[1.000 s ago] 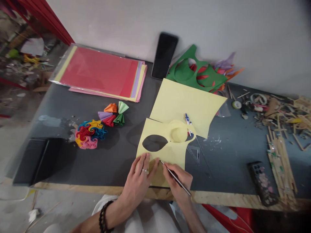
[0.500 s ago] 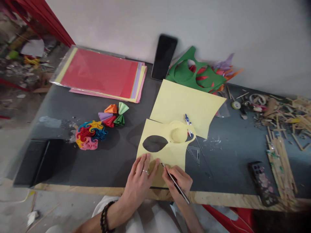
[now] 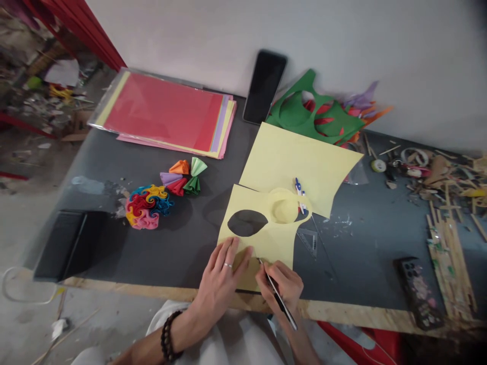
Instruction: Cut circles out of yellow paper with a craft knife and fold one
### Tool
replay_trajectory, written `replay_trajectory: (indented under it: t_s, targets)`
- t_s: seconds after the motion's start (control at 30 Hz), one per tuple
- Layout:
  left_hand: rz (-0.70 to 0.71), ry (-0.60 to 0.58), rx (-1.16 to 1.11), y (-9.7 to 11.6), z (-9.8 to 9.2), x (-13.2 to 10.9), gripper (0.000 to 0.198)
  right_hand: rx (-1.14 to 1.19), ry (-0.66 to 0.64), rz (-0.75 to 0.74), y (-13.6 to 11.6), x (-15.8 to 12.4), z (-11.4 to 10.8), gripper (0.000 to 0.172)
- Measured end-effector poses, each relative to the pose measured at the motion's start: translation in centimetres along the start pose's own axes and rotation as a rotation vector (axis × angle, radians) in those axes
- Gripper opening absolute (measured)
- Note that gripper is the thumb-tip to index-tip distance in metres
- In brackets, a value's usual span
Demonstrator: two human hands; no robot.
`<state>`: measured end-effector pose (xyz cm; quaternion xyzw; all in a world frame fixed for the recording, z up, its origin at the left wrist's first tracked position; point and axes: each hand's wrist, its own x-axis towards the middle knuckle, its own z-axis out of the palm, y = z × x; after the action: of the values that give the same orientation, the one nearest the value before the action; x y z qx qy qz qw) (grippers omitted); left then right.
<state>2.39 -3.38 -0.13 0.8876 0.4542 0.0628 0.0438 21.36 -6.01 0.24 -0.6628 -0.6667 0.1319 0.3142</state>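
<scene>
A sheet of yellow paper [image 3: 266, 243] with an almond-shaped cut-out lies at the table's front edge. My left hand [image 3: 224, 268] lies on its lower left part with fingers stretched out, pressing it flat. In my right hand [image 3: 283, 284] a slim silver-and-black craft knife [image 3: 282, 303] is pinched like a pen, its tip at the paper just right of my left fingertips. Curled yellow cut strips [image 3: 285, 208] rest on the sheet's upper right. A blue-and-white compass [image 3: 300, 195] lies there, partly under them. Beside the sheet is a clear set square [image 3: 307, 241].
Behind lies another yellow sheet [image 3: 300, 162], near a green cut-out mask [image 3: 319, 114] and a phone [image 3: 264, 86] leaning on the wall. Coloured paper [image 3: 163, 111], folded paper pieces [image 3: 177, 185] and a paper-curl ball [image 3: 146, 207] lie left. Wooden sticks [image 3: 451, 263] and another phone [image 3: 418, 291] lie right.
The view has shifted slightly, so most things appear a little further right. The knife tip has moved slightly down and right over the paper; my left hand stays pressed on the sheet.
</scene>
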Motion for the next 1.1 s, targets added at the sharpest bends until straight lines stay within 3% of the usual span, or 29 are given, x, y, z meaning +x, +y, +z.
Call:
replay_trajectory:
  t_s: [0.2,0.37,0.6,1.1]
  targets:
    - [0.017,0.029,0.012,0.4,0.2,0.0,0.06,-0.054,0.034,-0.111,-0.1,0.3,0.1,0.035]
    - [0.117,-0.057,0.009,0.2,0.0,0.2,0.065,-0.053,0.127,-0.18,-0.5,0.6,0.2,0.037]
    - [0.133,-0.134,0.039,-0.1,-0.4,0.2,0.067,-0.062,0.134,-0.193,-0.9,0.9,0.2,0.034]
    - [0.133,-0.085,0.022,-0.4,-0.2,0.3,0.063,-0.079,0.125,-0.223,-1.1,0.5,0.1,0.036]
